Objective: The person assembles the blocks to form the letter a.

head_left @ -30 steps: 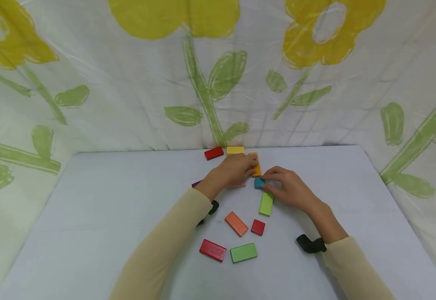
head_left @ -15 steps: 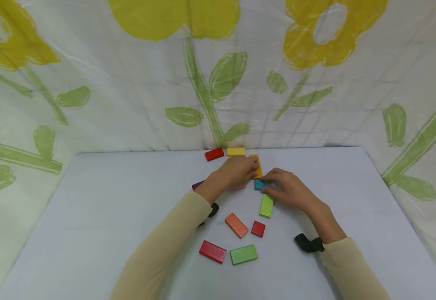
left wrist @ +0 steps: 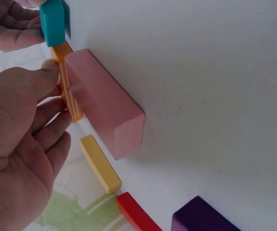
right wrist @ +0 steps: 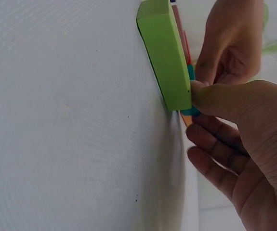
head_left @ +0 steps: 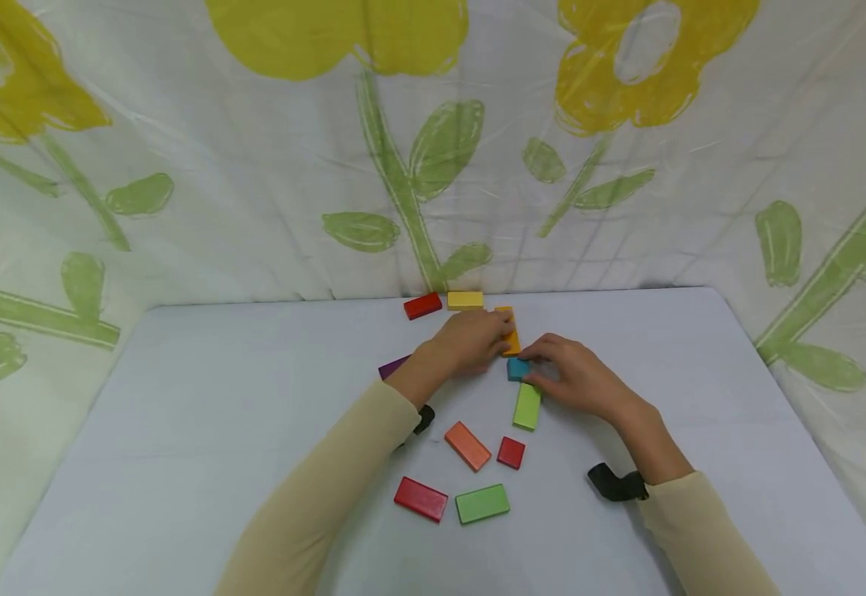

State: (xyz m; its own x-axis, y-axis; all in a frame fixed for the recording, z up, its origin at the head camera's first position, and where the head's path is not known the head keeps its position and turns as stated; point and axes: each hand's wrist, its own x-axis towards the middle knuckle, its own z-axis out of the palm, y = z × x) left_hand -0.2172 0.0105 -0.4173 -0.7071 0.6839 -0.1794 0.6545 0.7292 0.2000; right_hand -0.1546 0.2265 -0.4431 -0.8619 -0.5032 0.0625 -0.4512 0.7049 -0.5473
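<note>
In the head view my left hand (head_left: 469,339) pinches a long orange block (head_left: 512,341) between thumb and fingers. My right hand (head_left: 578,377) holds a small teal block (head_left: 517,370) at the orange block's near end. Seen from the left wrist, the teal block (left wrist: 53,24) stands right at the end of the orange block (left wrist: 74,108). A lime green block (head_left: 526,407) lies just nearer than the teal one. Close by the left hand is a pink block (left wrist: 104,101), mostly hidden under that hand in the head view.
Along the table's back edge lie a red block (head_left: 423,305) and a yellow block (head_left: 465,300). A purple block (head_left: 392,367) shows beside the left wrist. Nearer are a coral block (head_left: 468,446), a small red block (head_left: 511,453), a crimson block (head_left: 421,499) and a green block (head_left: 482,504).
The orange and teal blocks have shifted very slightly toward the near side, with both hands staying on them. The other blocks keep their places.
</note>
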